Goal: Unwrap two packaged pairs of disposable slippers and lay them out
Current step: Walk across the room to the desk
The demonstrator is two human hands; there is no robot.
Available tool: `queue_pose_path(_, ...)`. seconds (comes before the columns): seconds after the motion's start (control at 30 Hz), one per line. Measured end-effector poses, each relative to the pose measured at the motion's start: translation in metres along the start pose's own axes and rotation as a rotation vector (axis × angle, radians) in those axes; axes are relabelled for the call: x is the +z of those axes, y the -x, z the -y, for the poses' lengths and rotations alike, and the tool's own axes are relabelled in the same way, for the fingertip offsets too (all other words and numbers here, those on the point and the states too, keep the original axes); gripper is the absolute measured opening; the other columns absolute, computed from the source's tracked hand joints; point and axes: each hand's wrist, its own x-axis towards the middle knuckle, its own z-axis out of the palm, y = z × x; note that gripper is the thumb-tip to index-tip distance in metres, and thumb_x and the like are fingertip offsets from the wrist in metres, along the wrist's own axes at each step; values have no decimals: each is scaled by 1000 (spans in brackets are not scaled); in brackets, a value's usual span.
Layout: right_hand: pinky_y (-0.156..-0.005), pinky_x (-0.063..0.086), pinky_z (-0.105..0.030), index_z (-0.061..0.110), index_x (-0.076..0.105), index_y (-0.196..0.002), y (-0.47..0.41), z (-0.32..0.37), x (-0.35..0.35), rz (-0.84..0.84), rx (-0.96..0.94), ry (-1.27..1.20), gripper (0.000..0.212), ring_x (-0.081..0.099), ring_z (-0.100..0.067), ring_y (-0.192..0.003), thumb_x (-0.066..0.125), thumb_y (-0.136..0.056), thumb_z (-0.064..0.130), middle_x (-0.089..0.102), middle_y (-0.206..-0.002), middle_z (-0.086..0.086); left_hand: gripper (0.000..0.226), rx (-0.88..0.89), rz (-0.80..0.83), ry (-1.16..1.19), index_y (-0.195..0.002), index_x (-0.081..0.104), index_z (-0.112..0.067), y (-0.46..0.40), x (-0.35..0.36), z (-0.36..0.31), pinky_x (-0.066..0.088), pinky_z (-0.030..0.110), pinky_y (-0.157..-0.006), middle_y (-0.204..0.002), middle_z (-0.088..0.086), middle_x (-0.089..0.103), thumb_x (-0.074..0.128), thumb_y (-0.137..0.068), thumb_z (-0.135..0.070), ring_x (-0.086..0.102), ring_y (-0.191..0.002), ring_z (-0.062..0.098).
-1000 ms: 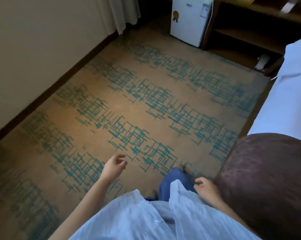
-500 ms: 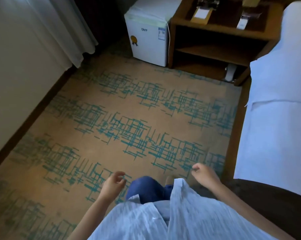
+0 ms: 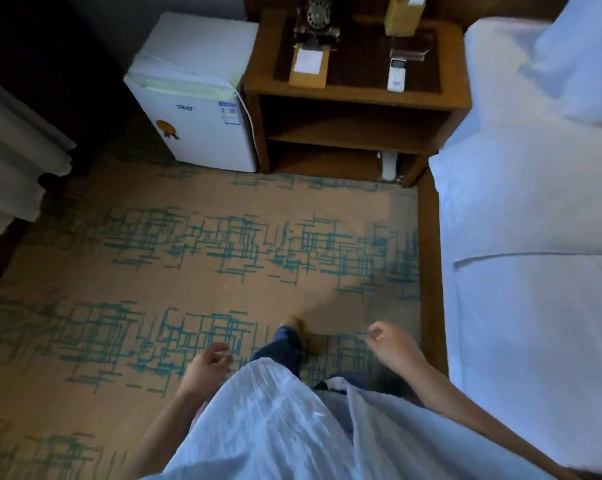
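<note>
My left hand hangs low at centre-left over the patterned carpet, fingers loosely curled and holding nothing. My right hand hangs at centre-right near the bed's wooden base, fingers also loosely curled and empty. I cannot pick out any packaged slippers for certain. A white object stands on the lowest shelf of the wooden bedside table; what it is I cannot tell. My pale shirt, blue trouser leg and one foot fill the bottom centre.
A white mini fridge stands left of the bedside table. On the table top sit an old-style telephone, a notepad, a remote control and a holder. A white-sheeted bed runs along the right. Curtains hang at the left.
The view has swung and advanced toward the bedside table, fridge and bed. The brown chair at the lower right has left the view. Both hands stay empty at my sides.
</note>
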Motion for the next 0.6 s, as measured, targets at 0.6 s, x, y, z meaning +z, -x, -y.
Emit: queue_pose_path(0.6,-83,43,-29,12,60,-98,-156,-45,-174,70,153,-120,19,58,-22,-98,43,-92,18,61,-106,-8,22,175,53,16,-111,57,-13,-181,49,-356,46,32,-71,-88,8,67,53,-90,-10,66,-70,12)
